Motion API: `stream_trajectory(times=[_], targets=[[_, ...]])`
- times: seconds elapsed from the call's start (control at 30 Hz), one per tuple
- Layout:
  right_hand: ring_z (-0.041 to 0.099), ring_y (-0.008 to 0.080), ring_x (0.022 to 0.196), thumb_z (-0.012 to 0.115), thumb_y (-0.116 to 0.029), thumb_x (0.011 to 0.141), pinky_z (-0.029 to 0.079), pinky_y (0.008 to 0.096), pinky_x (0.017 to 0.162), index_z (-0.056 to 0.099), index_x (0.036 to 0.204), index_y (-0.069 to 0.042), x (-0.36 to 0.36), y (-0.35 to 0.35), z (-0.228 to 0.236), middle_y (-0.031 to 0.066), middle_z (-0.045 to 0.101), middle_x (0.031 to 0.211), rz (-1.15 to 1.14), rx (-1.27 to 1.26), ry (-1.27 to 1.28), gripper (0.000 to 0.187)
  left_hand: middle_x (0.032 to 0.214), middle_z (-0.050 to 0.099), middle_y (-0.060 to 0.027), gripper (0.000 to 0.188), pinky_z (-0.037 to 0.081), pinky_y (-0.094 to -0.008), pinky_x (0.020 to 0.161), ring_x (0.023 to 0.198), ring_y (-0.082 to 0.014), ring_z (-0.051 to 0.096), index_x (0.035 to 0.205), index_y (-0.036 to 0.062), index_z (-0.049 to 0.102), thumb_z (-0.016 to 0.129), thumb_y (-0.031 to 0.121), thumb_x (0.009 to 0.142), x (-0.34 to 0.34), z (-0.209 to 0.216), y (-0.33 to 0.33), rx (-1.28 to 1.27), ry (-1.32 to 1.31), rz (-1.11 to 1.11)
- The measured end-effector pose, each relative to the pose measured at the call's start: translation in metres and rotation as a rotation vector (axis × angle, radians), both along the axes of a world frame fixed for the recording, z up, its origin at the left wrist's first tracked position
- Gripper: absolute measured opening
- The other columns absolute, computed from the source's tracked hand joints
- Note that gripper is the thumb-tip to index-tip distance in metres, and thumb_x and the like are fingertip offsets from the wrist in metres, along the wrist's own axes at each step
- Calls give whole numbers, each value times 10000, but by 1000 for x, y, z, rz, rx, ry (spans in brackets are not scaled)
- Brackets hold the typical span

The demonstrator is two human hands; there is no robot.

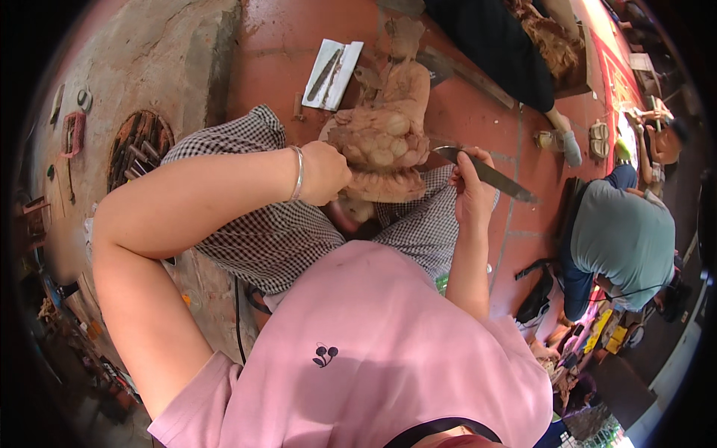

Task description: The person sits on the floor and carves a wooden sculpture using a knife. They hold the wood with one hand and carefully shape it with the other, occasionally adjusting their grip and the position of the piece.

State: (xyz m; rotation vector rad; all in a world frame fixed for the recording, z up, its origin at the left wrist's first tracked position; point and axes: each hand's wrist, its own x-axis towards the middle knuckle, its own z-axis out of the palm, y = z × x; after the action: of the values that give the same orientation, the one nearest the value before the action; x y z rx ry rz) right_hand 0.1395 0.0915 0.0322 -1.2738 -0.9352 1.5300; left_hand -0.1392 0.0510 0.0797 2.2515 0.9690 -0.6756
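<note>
A pale brown wood carving stands between my knees, its rounded, bulging middle and jagged lower edge facing me. At its left side my left hand is closed against it, with the fingertips partly hidden. My right hand, to the right of the carving, is closed round a flat grey metal blade. One end of this blade curves toward the carving; the other tapers away to the right. Beyond the carving, a white folded sheet lies on the tiles with a dark narrow metal tool on it.
A round basket of several tools sits at left on the concrete. Another person's dark-clothed leg reaches in from the far side, near a wooden piece. At right, a person in a grey-green shirt bends over. Sandals lie beyond.
</note>
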Motion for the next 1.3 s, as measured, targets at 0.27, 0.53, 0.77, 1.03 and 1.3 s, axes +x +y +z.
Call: stream_trajectory(times=[0.27, 0.53, 0.77, 1.03, 1.3], targets=[[550, 78, 668, 695, -165, 918, 448, 240, 583, 610, 1022, -26, -15, -24, -38, -10, 590, 767, 316, 272, -535, 193, 895, 696, -193, 332, 563, -431, 751, 859, -336, 701, 1013, 5, 663, 695, 295, 855, -3, 2, 5, 18, 9, 3], [626, 257, 672, 722, -94, 853, 505, 333, 617, 600, 856, 15, -19, -26, -60, 144, 608, 854, 359, 515, -773, 164, 880, 702, -175, 322, 555, -436, 785, 870, -343, 697, 1028, 28, 653, 685, 302, 861, -5, 0, 7, 34, -5, 19], [689, 165, 762, 639, -82, 942, 567, 268, 693, 592, 928, 62, -21, -30, -47, 106, 607, 1028, 263, 166, -380, 152, 874, 699, -182, 301, 554, -440, 779, 862, -346, 695, 989, 21, 661, 683, 290, 857, -6, 1, 10, 23, -36, 31], [619, 285, 882, 726, -103, 819, 508, 374, 805, 631, 838, 27, -38, -30, -45, 163, 599, 1037, 283, 557, -809, 162, 938, 713, -179, 298, 552, -430, 809, 916, -341, 696, 982, 12, 703, 656, 288, 882, -6, 6, 12, 5, -30, 69], [657, 314, 947, 700, -191, 870, 509, 389, 828, 696, 904, 18, -40, -19, -33, 179, 650, 1077, 275, 468, -811, 211, 852, 695, -173, 308, 555, -447, 757, 832, -354, 694, 1009, 22, 651, 686, 280, 844, -11, -2, 12, 45, -51, 56]])
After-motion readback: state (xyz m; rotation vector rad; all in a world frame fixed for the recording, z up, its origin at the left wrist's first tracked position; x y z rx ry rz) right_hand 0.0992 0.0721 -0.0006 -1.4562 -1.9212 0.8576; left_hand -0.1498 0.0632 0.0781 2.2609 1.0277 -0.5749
